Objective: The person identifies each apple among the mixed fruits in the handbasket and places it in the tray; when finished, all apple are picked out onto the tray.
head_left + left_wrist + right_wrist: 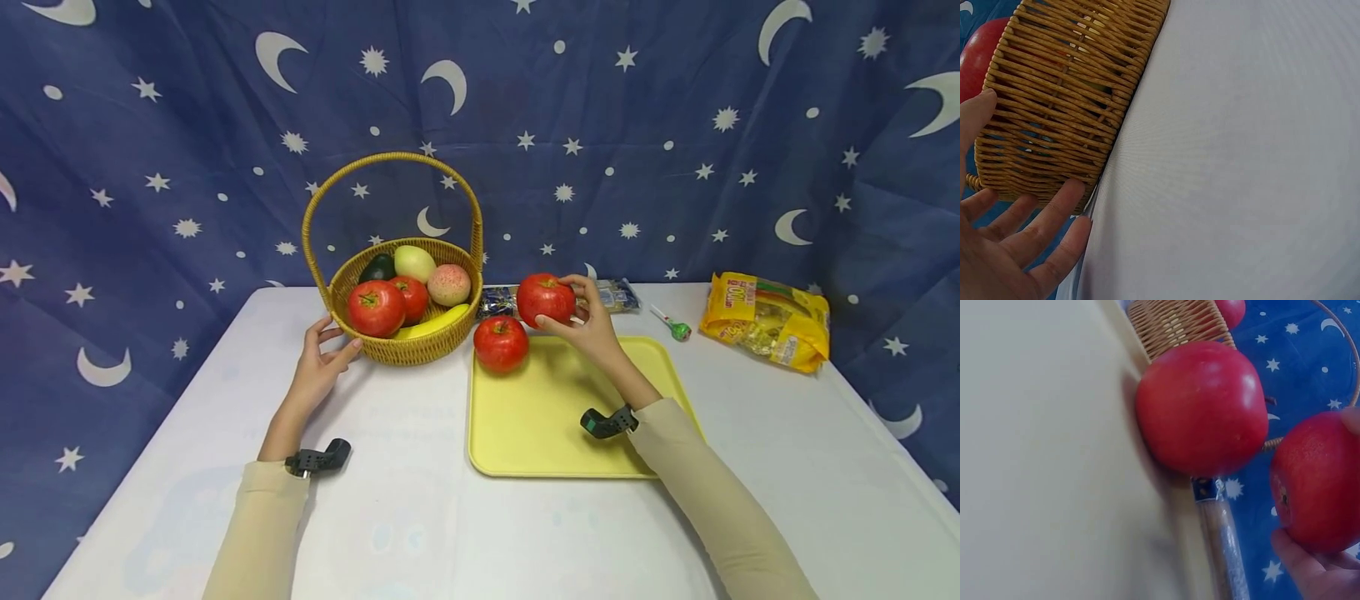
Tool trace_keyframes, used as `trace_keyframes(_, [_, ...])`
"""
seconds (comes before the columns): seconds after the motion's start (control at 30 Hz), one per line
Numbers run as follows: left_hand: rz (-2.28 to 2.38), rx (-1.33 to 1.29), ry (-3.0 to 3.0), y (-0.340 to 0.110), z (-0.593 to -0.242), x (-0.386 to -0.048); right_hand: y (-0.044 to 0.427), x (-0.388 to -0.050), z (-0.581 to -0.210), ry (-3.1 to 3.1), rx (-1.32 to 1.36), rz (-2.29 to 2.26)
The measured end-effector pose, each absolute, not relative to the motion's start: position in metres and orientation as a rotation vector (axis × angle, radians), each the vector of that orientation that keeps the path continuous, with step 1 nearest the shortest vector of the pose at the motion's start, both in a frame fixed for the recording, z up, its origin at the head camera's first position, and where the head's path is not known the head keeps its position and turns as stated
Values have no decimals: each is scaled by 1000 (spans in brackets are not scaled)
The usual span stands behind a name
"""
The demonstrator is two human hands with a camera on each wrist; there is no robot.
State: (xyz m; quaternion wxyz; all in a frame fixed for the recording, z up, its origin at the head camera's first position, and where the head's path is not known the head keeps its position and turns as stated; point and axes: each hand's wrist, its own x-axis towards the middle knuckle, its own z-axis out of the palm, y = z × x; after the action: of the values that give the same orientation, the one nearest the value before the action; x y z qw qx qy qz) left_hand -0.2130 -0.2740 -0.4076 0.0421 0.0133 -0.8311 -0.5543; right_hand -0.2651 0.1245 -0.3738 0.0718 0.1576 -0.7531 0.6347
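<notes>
Red apple (542,300), round, dimpled, gripped by right hand (592,327), left hand (318,368) spread against wicker basket (412,353)

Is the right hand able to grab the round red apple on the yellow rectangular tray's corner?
Probably not yet: the right hand is holding another round red apple, so it would likely need to put that down first. Nothing seems to cover the corner apple on the yellow tray, though.
</notes>
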Motion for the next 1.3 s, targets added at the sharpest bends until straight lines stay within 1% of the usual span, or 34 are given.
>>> trace_keyframes(0.23, [-1651, 31, -2540, -282, -424, -221, 136, -279, -400, -2255, 423, 1925])
trace_keyframes(0.4, [-1660, 30, -2532, -281, -424, -221, 145, -278, -407, -2279, 399, 1886])
trace_keyframes(0.6, [-1663, 40, -2538, -281, -423, -222, 154, -277, -413, -2289, 408, 1919])
trace_keyframes(0.83, [-1672, 45, -2536, -280, -421, -220, 150, -257, -395, -2327, 476, 1889])
trace_keyframes(0.97, [-1666, 44, -2532, -281, -425, -224, 154, -266, -409, -2333, 494, 1941])
trace_keyframes(1.1, [-1673, 65, -2548, -277, -417, -220, 161, -278, -427, -2348, 522, 1946])
trace_keyframes(1.3, [-1679, 55, -2558, -265, -393, -204, 161, -278, -432, -2347, 559, 1925])
